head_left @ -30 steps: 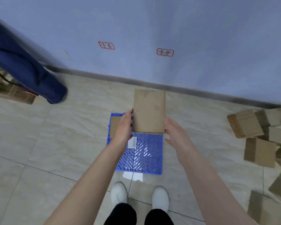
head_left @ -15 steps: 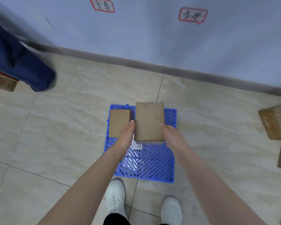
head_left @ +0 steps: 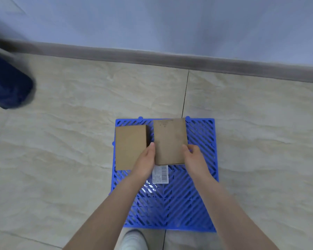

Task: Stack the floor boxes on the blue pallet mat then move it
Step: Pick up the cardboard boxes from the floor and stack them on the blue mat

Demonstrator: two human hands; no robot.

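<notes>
- Blue pallet mat (head_left: 201, 141): flat on the beige tile floor (head_left: 70, 141), lattice w/ diagonal slats, centre of view, well short of the wall.
- First box (head_left: 130, 147): plain brown cardboard, lies flat on mat's far-left part, its left edge approx. along mat's left edge. No hand on it.
- Second box (head_left: 170, 141): brown cardboard, same sort, just right of the first w/ a narrow gap between. Its far edge is about level w/ mat's far edge. Sits slightly turned vs. first box. Can't tell if its underside touches the mat or is a bit above.
- Left hand (head_left: 145, 159): grips second box at the near-left side, thumb up along the left edge, in the gap between the 2 boxes. Fingers under/behind are hidden.
- Right hand (head_left: 194, 157): grips the near-right side of same box, thumb at the right edge, fingers curled beside it.
- So both hands hold one box between them, each closed on a side.
- White barcode label (head_left: 160, 174): on the mat just near of second box, between the wrists.
- White shoe (head_left: 134, 239): bottom edge of view, just near of mat's near edge.
- Grey baseboard (head_left: 152, 56) runs across below the pale blue wall (head_left: 170, 20).
- Dark blue blurred thing (head_left: 7, 87) at left edge; can't tell what.
</notes>
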